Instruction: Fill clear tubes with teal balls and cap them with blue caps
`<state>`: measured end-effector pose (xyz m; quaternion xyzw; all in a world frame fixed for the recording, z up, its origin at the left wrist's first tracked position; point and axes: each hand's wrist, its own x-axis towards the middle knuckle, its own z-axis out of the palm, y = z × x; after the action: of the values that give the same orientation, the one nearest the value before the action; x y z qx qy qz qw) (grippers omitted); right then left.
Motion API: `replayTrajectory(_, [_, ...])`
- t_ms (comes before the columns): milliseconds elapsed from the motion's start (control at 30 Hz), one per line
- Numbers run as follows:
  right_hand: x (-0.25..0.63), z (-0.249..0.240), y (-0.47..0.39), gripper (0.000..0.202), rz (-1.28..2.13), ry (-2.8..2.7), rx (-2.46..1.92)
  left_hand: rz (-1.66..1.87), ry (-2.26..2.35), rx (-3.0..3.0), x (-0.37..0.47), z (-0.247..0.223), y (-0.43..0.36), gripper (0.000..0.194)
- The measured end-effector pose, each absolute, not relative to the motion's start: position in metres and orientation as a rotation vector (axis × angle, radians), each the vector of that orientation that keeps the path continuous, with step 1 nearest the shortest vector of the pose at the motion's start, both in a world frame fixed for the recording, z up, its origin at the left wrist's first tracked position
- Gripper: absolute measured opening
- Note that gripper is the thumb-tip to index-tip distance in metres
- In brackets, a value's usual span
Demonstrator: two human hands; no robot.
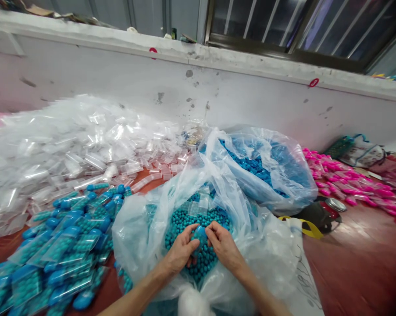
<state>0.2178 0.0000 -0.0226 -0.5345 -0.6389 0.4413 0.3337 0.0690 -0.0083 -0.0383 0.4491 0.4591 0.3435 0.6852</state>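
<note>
Over an opened plastic bag (pixel 135 224) full of teal beads (pixel 204 263), both my hands meet at a small clear tube with a blue cap (pixel 200 232). My left hand (pixel 181 248) grips the tube from the left, its fingers curled round it. From the right, my right hand (pixel 222 243) pinches at the capped end with thumb and fingertips. Several clear empty tubes (pixel 199 204) lie on the beads just beyond my hands. The lower part of the held tube is partly hidden by my fingers.
Filled blue-capped tubes (pixel 62 250) are heaped at left. Behind them rises a big pile of clear tubes (pixel 86 145). A plastic bag of blue caps (pixel 257 169) stands beyond the beads. Pink-capped tubes (pixel 352 180) and a dark and red object (pixel 326 213) lie at right, before a wall (pixel 244 96).
</note>
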Motion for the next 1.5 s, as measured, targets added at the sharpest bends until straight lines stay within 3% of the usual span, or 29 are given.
replayTrajectory(233, [0.213, -0.025, -0.002, 0.027, 1.004, -1.706, -1.484, 0.819, 0.969, 0.941, 0.07, -0.04, -0.011, 0.08])
replayTrajectory(467, [0.214, -0.017, -0.005, 0.027, 1.074, -1.843, -1.315, 0.908, 1.063, 0.908, 0.074, -0.038, -0.012, 0.049])
replayTrajectory(600, [0.223, -0.011, -0.002, 0.015, 1.186, -1.87, -1.222, 0.899, 1.134, 0.937, 0.067, -0.035, -0.01, 0.045])
replayTrajectory(800, [0.226, -0.019, 0.012, 0.038, 1.508, -1.398, -1.249, 0.742, 1.067, 1.086, 0.053, -0.026, -0.01, 0.043])
replayTrajectory(867, [0.22, -0.021, 0.012, 0.052, 1.458, -1.355, -1.257, 0.769, 1.077, 1.116, 0.055, -0.026, -0.012, 0.041])
replayTrajectory(1033, [0.205, -0.014, -0.009, 0.058, 1.307, -1.708, -1.256, 0.943, 1.151, 1.11, 0.065, -0.029, -0.018, 0.046])
replayTrajectory(1167, [0.197, -0.013, -0.022, 0.093, 1.101, -2.046, -1.377, 1.046, 1.032, 1.04, 0.064, -0.027, -0.017, 0.048])
replayTrajectory(1333, [0.183, -0.021, -0.028, 0.073, 0.666, -2.105, -1.445, 0.976, 1.076, 1.025, 0.065, -0.023, -0.017, 0.033])
replayTrajectory(1500, [0.178, -0.031, -0.034, 0.073, 0.559, -2.129, -1.474, 1.016, 1.209, 1.016, 0.074, -0.027, -0.02, 0.022])
